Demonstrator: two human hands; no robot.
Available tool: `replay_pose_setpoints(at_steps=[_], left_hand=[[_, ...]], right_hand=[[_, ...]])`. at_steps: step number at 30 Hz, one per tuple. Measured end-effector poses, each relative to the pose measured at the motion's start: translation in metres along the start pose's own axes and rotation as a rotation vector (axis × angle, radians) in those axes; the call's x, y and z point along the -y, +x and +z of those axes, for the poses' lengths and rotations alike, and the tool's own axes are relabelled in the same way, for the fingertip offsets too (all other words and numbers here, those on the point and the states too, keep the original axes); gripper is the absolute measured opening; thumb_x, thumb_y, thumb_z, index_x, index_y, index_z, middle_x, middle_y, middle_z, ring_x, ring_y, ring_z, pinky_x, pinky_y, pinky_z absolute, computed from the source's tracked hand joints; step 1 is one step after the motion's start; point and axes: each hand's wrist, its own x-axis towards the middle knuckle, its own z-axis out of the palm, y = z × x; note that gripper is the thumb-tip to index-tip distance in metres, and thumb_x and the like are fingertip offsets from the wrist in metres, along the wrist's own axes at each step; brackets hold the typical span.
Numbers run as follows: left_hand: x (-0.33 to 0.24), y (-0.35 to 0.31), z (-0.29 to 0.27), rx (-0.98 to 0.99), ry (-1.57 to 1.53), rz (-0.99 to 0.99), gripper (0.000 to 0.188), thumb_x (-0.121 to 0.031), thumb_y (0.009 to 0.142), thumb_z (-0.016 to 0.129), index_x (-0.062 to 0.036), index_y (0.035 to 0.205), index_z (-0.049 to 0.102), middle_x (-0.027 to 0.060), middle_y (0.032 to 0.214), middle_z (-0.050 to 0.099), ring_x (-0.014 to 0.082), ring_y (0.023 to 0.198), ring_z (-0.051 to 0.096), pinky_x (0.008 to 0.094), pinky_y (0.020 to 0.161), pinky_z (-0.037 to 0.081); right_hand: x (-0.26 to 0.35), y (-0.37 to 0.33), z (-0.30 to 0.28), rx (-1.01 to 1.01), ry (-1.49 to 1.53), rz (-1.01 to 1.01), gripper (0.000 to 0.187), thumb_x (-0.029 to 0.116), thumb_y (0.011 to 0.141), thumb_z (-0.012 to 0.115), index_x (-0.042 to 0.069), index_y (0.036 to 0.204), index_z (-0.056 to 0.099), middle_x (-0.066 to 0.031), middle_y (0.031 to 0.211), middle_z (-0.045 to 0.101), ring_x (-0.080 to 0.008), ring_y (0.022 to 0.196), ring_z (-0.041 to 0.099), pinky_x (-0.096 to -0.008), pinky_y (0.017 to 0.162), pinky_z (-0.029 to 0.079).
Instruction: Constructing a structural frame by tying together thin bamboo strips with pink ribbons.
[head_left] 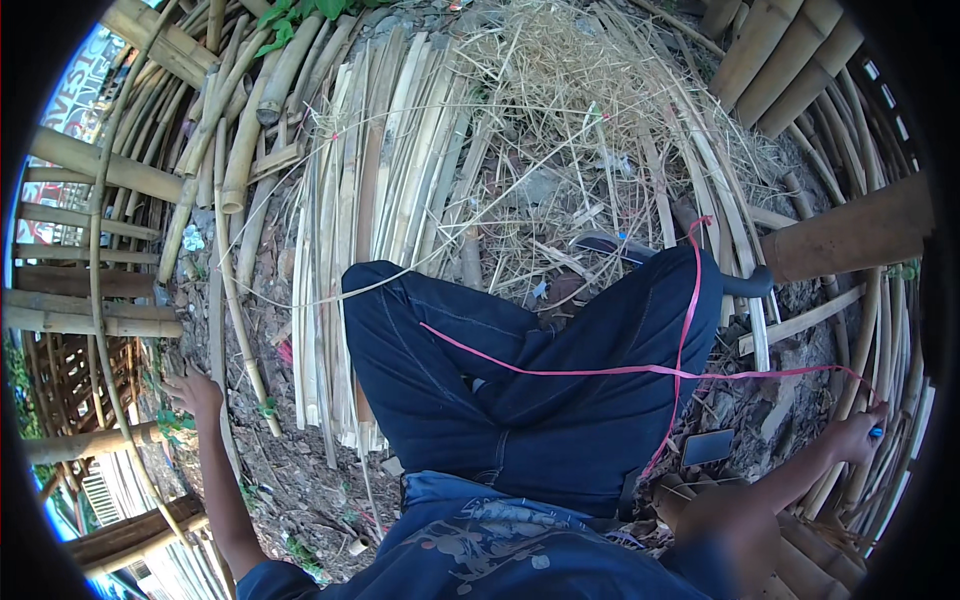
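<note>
My left hand (192, 392) reaches out to the left, fingers spread, over the littered ground beside the bamboo lattice; nothing shows in it. Far out to the right, my right hand (855, 435) is closed, with a small blue thing (877, 432) showing at its fingers, too small to name. A long pink plastic strip (600, 373) runs from that hand across my lap in dark blue trousers (450, 400). Over my right knee lies a second pink length (692, 290), crossing the first. Whether the two are one piece I cannot tell.
Split bamboo slats (400, 150) lie in a bundle ahead, with dry straw (560, 80) beside them. Bamboo poles (240, 140) and a lattice (90, 240) stand at left. A thick bamboo piece (850, 230) juts in from the right. A dark flat rectangle (707, 448) lies by my right hip.
</note>
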Motion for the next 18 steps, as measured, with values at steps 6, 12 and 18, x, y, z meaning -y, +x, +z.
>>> replay_pose_setpoints(at_steps=[6, 12, 18], left_hand=[[-0.089, -0.079, -0.07, -0.443, -0.592, 0.454, 0.047, -0.023, 0.094, 0.054, 0.0013, 0.132, 0.042, 0.0259, 0.136, 0.037, 0.0424, 0.129, 0.028, 0.0544, 0.103, 0.025], [-0.199, -0.263, -0.153, 0.711, -1.209, 1.063, 0.035, -0.031, 0.092, 0.061, 0.0035, 0.094, 0.062, 0.0135, 0.078, 0.065, 0.0232, 0.071, 0.064, 0.0339, 0.067, 0.049], [-0.282, -0.302, -0.12, 1.693, -0.937, 0.473, 0.049, -0.042, 0.095, 0.053, 0.0051, 0.085, 0.064, 0.0129, 0.071, 0.066, 0.0151, 0.052, 0.061, 0.0279, 0.042, 0.035]], right_hand=[[0.027, -0.018, 0.005, 0.03, 0.073, -0.071, 0.03, 0.021, 0.089, 0.07, -0.008, 0.097, 0.067, -0.0099, 0.085, 0.067, -0.0136, 0.076, 0.058, -0.0299, 0.066, 0.047], [0.018, -0.025, 0.003, 0.108, 0.127, -0.008, 0.019, 0.015, 0.091, 0.066, -0.003, 0.085, 0.065, -0.0003, 0.068, 0.056, -0.008, 0.058, 0.046, -0.026, 0.051, 0.035], [0.042, -0.045, -0.011, 0.138, 0.189, 0.019, 0.017, 0.015, 0.092, 0.065, -0.002, 0.086, 0.066, 0.0036, 0.066, 0.05, -0.0044, 0.055, 0.038, -0.0231, 0.048, 0.029]])
